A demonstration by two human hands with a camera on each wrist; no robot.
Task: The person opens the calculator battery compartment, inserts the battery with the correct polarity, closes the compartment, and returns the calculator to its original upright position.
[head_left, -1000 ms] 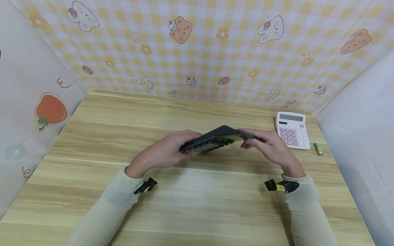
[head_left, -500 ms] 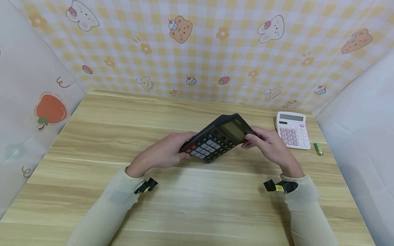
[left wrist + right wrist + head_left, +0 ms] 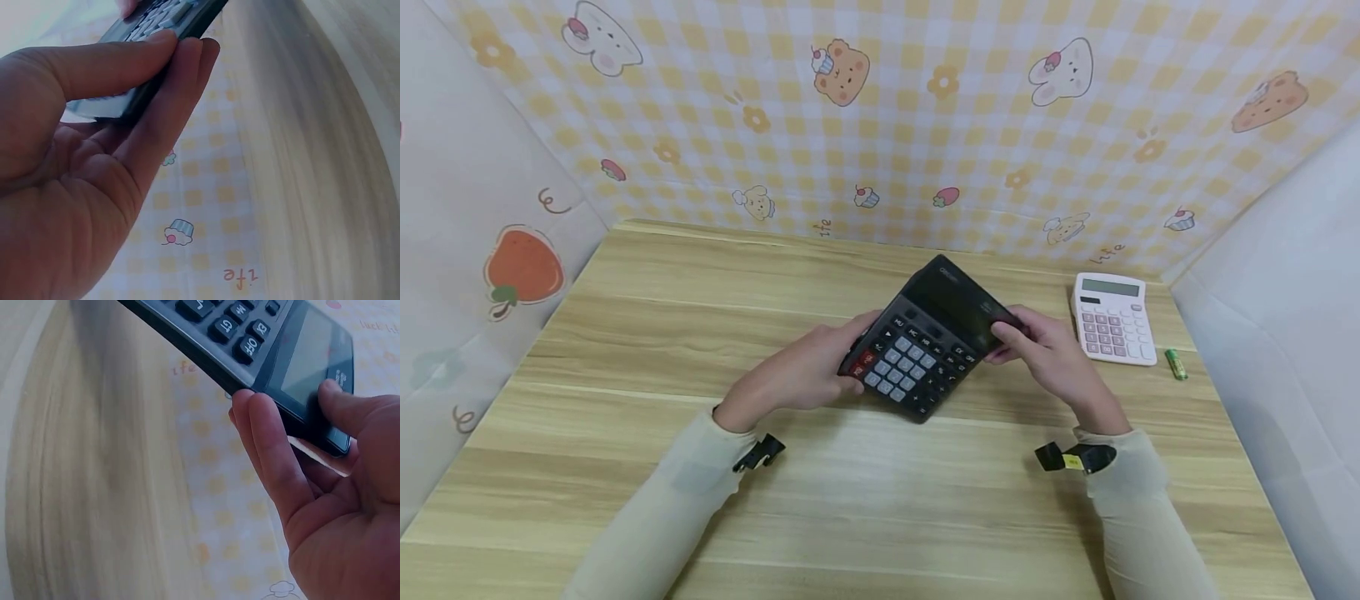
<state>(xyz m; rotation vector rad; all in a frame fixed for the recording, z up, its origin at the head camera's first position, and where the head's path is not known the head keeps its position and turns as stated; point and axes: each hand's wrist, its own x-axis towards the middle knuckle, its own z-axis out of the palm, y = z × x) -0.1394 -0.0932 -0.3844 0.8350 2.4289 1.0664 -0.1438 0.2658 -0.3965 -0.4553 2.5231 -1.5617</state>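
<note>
A black calculator (image 3: 917, 350) with grey number keys and two red keys is held between both hands above the wooden table, its keys and dark screen facing up toward the head camera. My left hand (image 3: 808, 367) grips its lower left corner, thumb on the key side and fingers beneath, as the left wrist view shows. At the screen end, my right hand (image 3: 1048, 350) pinches the edge, the thumb on the screen (image 3: 312, 356) and the fingers behind. The calculator is tilted, with its screen end toward the back right.
A white and pink calculator (image 3: 1135, 333) lies at the back right of the wooden table (image 3: 865, 517). Beside it is a green battery (image 3: 1176, 364), near the right edge. A yellow checked cloth (image 3: 895, 125) hangs behind, with pale cloth at both sides.
The black calculator has turned from nearly edge-on, underside away, to show its keys and screen to the head camera. Both hands keep hold of it; the right hand has shifted slightly left.
</note>
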